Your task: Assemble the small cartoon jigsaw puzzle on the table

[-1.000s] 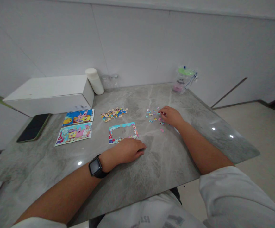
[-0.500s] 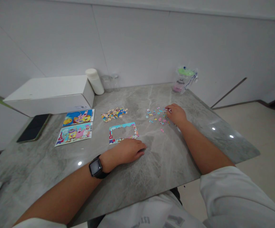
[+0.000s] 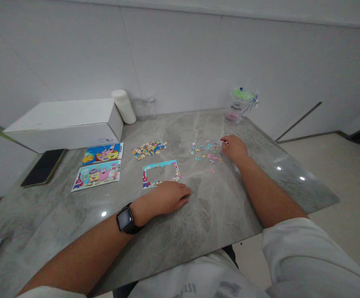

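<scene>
My right hand (image 3: 235, 149) is at the right edge of a scatter of loose jigsaw pieces (image 3: 209, 156), its thumb and fingertips pinched on a small pale puzzle piece (image 3: 226, 143). My left hand (image 3: 171, 197), with a black watch on the wrist, lies on the table holding nothing, fingers loosely stretched. Just behind it is a partly built jigsaw puzzle (image 3: 160, 164), a frame of joined border pieces around a bare middle; the hand hides part of its lower edge. A denser pile of puzzle pieces (image 3: 149, 150) sits behind the frame.
Two cartoon picture cards (image 3: 97, 175) lie at the left beside a phone (image 3: 44, 167). Behind them stand a white box (image 3: 61, 124), a white bottle (image 3: 124, 106) and two clear glasses (image 3: 145, 109). A plastic-wrapped cup (image 3: 238, 105) stands at the back right of the grey table (image 3: 198, 223).
My right hand has shifted slightly to the right with its pinched piece, uncovering a few loose pieces. My left hand and the frame have stayed put.
</scene>
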Tool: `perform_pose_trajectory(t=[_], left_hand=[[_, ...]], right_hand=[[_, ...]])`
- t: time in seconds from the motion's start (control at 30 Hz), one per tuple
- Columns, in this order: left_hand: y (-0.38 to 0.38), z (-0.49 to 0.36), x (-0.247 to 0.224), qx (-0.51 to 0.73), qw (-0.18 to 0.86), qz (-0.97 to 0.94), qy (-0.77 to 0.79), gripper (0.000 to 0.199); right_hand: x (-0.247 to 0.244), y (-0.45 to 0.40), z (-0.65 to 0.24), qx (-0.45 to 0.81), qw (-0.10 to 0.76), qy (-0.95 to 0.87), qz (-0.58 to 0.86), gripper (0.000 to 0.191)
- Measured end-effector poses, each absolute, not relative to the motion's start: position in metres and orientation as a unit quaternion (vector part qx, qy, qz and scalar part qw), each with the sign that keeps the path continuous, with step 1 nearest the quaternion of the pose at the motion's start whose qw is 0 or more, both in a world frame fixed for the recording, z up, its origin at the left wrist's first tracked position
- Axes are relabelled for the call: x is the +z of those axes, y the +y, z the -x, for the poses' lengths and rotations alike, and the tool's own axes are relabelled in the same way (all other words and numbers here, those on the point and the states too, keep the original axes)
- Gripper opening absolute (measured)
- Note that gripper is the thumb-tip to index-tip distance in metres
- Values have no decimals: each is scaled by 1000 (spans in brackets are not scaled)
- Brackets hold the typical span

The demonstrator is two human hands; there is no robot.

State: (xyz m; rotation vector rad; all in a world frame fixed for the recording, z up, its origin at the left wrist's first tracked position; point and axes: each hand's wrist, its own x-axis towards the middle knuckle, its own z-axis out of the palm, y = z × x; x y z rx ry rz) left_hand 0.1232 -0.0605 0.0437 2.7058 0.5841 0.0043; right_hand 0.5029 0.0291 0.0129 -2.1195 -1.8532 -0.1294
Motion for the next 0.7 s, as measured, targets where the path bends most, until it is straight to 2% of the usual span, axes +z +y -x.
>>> perform_pose_trajectory(t=[0.37,0.6,0.7], left_hand=[[-61,-123,39,9,175,-962,212,22],[-52,-115,56,21,137,-971,196,24],[-32,-95,75,94,91,-954,268,28]], right_hand=[[1,35,-537,-33,172,-594,785,55],[-2,38,-538,-12,128,-608,783,43],[-2,39,-541,-9,124,-607,785,42]])
